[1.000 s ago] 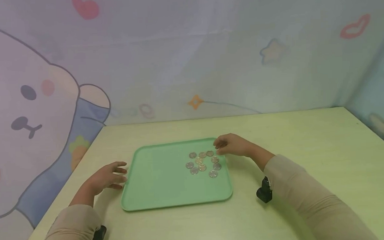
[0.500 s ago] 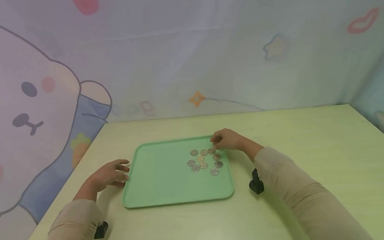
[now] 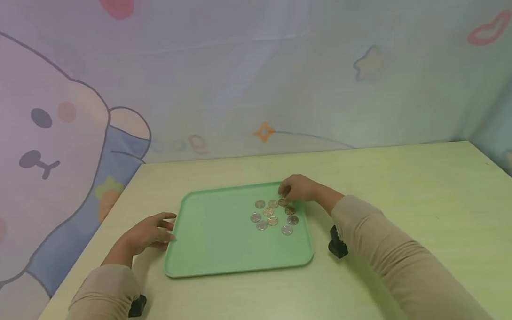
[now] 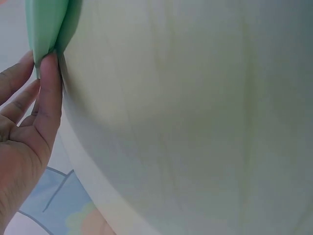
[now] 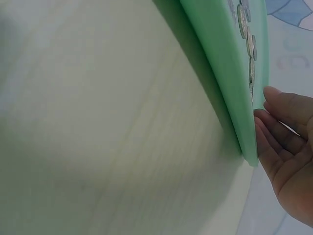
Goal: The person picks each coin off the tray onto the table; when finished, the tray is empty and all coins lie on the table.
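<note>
Head view: left hand, fingers loose, at smooth tray's left rim; right hand, fingers parted, partly hides a metallic coin.

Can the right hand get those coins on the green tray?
Probably yes. The right hand is at the far right corner of the green tray, close to the coins, and nothing seems to block the way.

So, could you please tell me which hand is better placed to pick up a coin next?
Probably the right hand: it is at the tray's far corner on the right, close by the coins. The left hand is at the left edge, with bare tray between it and them.
</note>
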### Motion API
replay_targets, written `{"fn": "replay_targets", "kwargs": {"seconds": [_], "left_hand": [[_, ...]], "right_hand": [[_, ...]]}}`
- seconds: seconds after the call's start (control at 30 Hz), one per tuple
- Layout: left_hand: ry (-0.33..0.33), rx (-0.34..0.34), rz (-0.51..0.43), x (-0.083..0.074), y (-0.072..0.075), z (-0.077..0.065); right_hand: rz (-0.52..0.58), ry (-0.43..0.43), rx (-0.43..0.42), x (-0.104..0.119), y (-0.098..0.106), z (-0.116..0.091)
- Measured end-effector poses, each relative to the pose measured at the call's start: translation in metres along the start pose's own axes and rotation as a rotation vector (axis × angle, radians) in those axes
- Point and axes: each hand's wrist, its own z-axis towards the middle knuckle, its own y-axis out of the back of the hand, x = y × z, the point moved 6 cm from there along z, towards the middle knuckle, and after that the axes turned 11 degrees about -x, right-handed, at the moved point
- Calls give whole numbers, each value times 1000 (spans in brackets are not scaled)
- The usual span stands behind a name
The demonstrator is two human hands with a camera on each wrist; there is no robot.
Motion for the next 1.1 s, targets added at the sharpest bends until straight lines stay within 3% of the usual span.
{"fn": "replay_targets", "kwargs": {"seconds": [0.7,0.9,1.1], "left_hand": [[34,-13,-35,8,-7,1],[39,-12,-54,11,-7,1],[35,-21,-72,14,-6,1]], "right_hand": [[-143,-6,-17,-3,-15,3],[-102,4,-49,-1,-12,1],[47,-19,-74,-3,-8,1]]}}
